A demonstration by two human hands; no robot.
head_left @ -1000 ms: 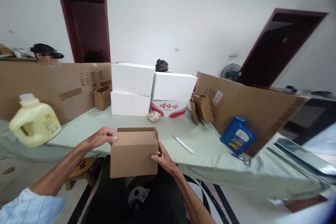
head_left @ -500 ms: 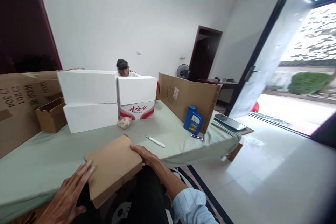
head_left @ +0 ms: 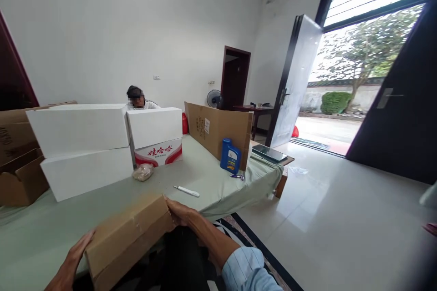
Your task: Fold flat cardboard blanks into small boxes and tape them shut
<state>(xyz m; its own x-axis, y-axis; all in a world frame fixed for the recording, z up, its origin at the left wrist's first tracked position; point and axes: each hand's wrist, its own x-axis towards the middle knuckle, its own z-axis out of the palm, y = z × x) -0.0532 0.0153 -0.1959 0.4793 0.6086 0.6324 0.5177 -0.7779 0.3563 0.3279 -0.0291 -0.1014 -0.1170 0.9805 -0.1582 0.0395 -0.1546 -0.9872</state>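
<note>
A closed brown cardboard box (head_left: 131, 232) is tilted at the table's near edge, above my lap, with a narrow side facing me. My right hand (head_left: 179, 213) grips its right end, the fingertips partly hidden behind the corner. Against the left end lies my left hand (head_left: 75, 254), its fingers reaching up along the box edge. The box is held between both hands. Beyond it, a white-handled slim tool (head_left: 186, 191) rests on the green cloth, and a clear bag of something pale (head_left: 143, 172) sits by the white boxes.
Stacked white boxes (head_left: 82, 129) and a red-and-white carton (head_left: 159, 152) stand across the table (head_left: 205, 191). Right of them are a cardboard panel (head_left: 215, 127), a blue bottle (head_left: 230, 157) and a razor-like tool (head_left: 236, 177). An open carton (head_left: 23, 177) stands left. A person (head_left: 136, 97) sits behind.
The box has tipped so its narrow side faces me. My left hand has moved from its top face to its left end. My view has swung right.
</note>
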